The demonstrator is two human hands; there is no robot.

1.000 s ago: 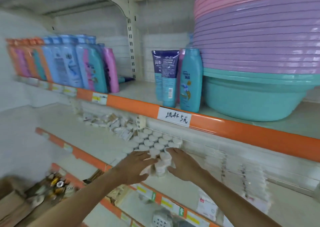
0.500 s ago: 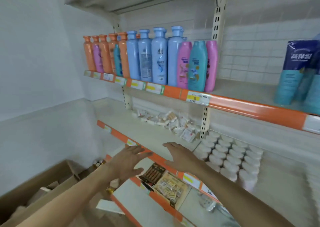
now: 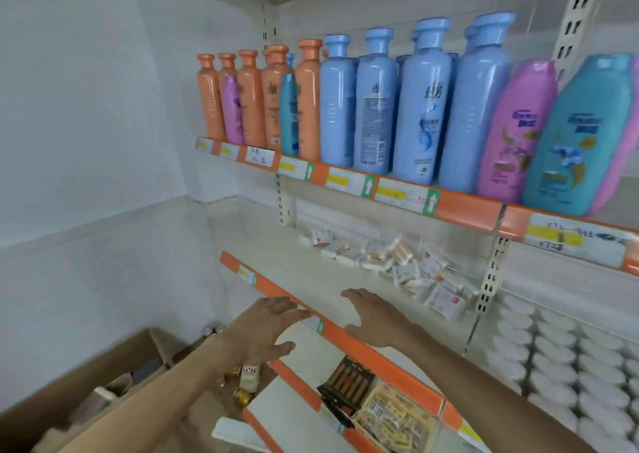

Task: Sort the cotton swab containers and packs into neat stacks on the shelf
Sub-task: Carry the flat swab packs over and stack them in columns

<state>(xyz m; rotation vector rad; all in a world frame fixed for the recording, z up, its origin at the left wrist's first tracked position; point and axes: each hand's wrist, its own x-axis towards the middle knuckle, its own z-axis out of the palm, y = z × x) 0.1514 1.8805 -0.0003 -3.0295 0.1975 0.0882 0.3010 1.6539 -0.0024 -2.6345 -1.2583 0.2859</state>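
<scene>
Both hands have come off the round tubs and swung leftward since a second ago, view panning with them. Left hand (image 3: 262, 328) hovers over the orange shelf edge (image 3: 349, 335), fingers spread and straight, holding nothing. Right hand (image 3: 375, 318) is just past that edge over the bare shelf (image 3: 301, 266), fingers also extended, empty, touching nothing as far as I can tell (contact with the board is hard to rule out).

Ahead of the right hand, near but apart, lie the packs (image 3: 401, 266): a loose jumbled heap toward the back of the shelf, tilted every way, not stacked. That part looks untouched.

Further right, past the upright (image 3: 492, 273), the tubs (image 3: 553, 349) stand in tidy rows (blurred, but regular), so that half seems done.

Judgement: roughly midway; containers sorted, packs still to gather and stack. Likely next is reaching into the heap.

Above: bottles (image 3: 425, 107). Below left: a box (image 3: 69, 400).
</scene>
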